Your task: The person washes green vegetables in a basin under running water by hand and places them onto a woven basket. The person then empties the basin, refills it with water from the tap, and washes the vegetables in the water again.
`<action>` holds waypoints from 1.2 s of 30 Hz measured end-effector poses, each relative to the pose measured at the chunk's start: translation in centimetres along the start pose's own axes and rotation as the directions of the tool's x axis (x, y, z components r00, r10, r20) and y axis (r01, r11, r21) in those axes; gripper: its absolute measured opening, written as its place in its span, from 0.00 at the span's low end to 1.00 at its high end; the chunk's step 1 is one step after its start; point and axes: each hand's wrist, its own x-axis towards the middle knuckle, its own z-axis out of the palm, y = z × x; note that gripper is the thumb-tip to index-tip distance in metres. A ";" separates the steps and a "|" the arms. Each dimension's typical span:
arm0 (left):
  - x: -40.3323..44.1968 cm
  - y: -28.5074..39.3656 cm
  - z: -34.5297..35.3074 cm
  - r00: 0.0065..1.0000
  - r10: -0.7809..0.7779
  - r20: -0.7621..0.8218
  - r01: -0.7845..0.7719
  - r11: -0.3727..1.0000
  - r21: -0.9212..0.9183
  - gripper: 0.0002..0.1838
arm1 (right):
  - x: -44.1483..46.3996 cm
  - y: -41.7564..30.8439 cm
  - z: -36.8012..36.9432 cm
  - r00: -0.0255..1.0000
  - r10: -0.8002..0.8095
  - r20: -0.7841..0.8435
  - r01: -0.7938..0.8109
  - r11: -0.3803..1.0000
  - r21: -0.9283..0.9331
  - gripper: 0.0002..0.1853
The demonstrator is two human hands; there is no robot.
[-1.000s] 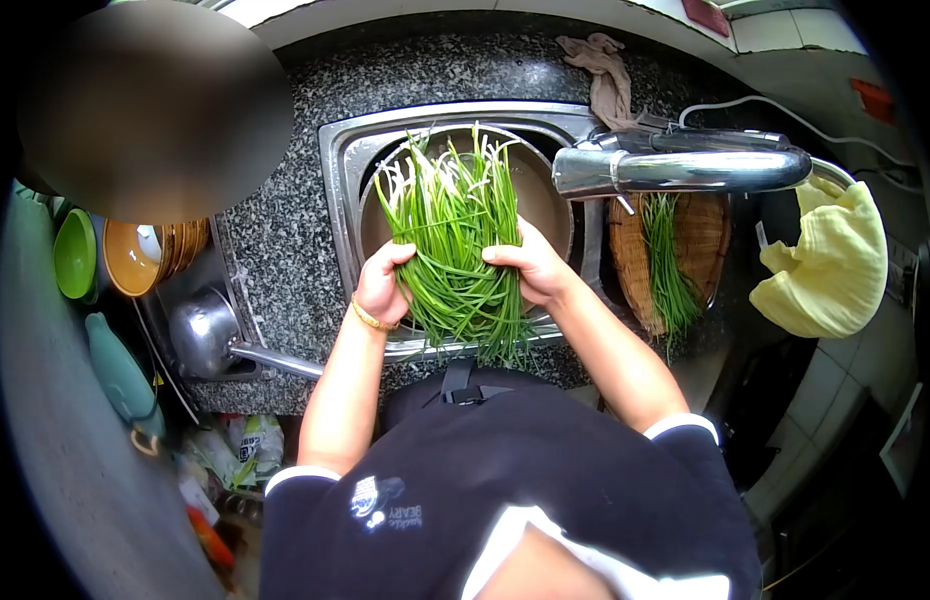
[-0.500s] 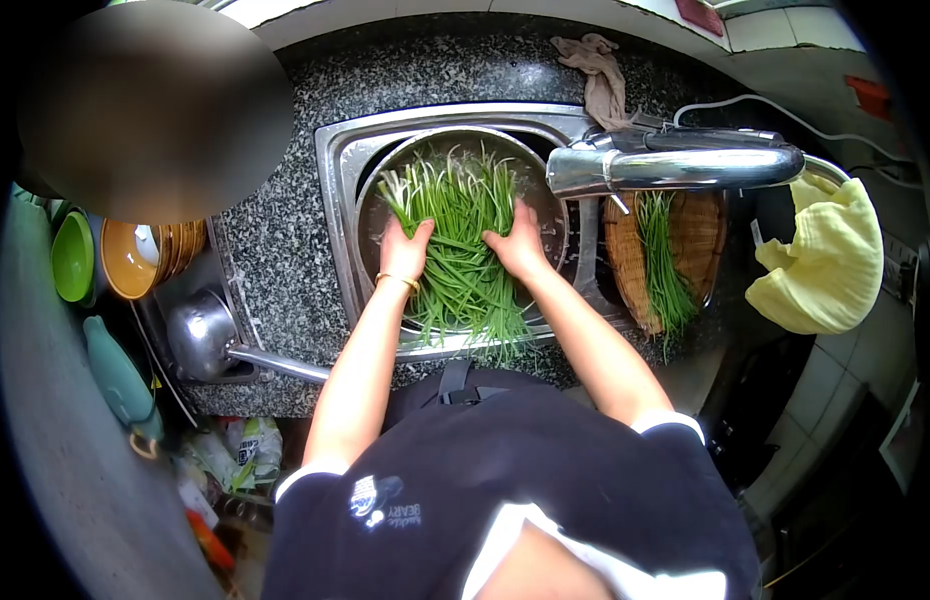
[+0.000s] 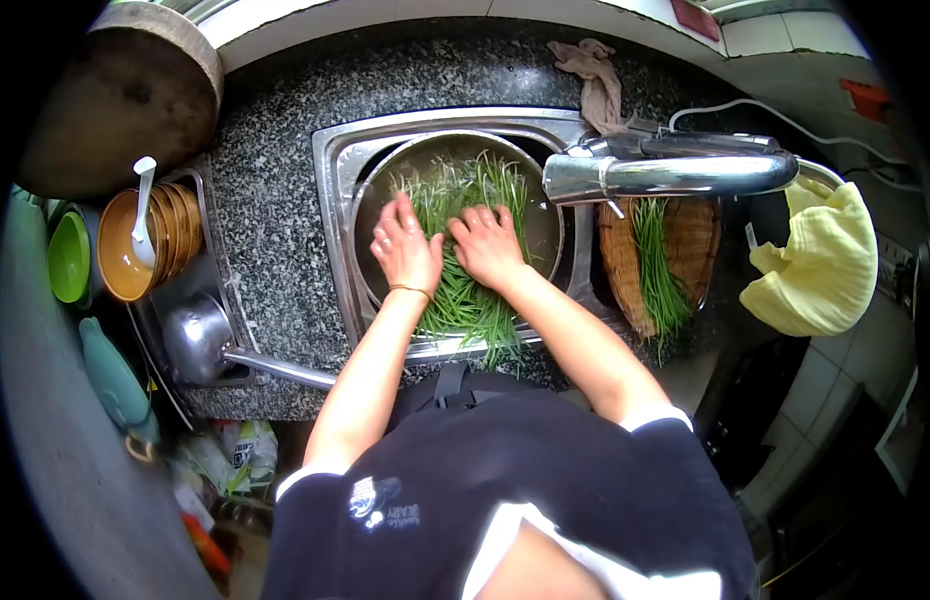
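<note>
Long green stalks with pale ends (image 3: pixel 460 300) lie partly under water in a round metal basin (image 3: pixel 552 215), which sits in the steel sink (image 3: pixel 335 180). Their green tips hang over the basin's near rim. My left hand (image 3: pixel 408 250) rests on the left side of the stalks, palm down with its fingers apart. Close beside it, my right hand (image 3: pixel 488 243) lies on top of the stalks, its fingers spread and slightly bent. Neither hand is wrapped round the bundle.
A chrome faucet (image 3: pixel 675 176) reaches over the sink's right side. Right of the sink, a woven basket (image 3: pixel 620 255) holds more stalks. A metal ladle (image 3: pixel 200 340), brown bowls (image 3: pixel 125 245) and a large round board (image 3: pixel 120 110) are at the left. A yellow cloth (image 3: pixel 820 260) hangs right.
The bundle has gone down from above the basin into the water. Both hands have let go of its sides and moved inward on top of it, closer together.
</note>
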 end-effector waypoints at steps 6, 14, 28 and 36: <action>0.4 -2.1 1.8 0.924 0.242 0.297 -0.285 0.952 0.111 0.31 | -0.3 -0.5 -1.7 0.984 0.095 0.152 -0.070 0.984 -0.161 0.38; -0.4 -0.9 0.5 0.918 0.242 0.313 -0.314 0.927 0.205 0.32 | -0.9 0.8 -3.4 0.987 0.082 0.135 -0.096 0.990 0.101 0.25; -0.9 1.5 0.6 0.824 -0.106 0.556 0.538 0.451 -0.712 0.29 | 1.8 -0.1 -0.1 0.794 0.408 0.451 -0.199 -0.526 0.827 0.42; -5.6 2.9 -4.6 0.955 0.140 0.261 0.118 0.628 -0.769 0.26 | -2.8 -2.2 -3.7 0.918 0.384 0.097 0.009 -0.264 0.964 0.35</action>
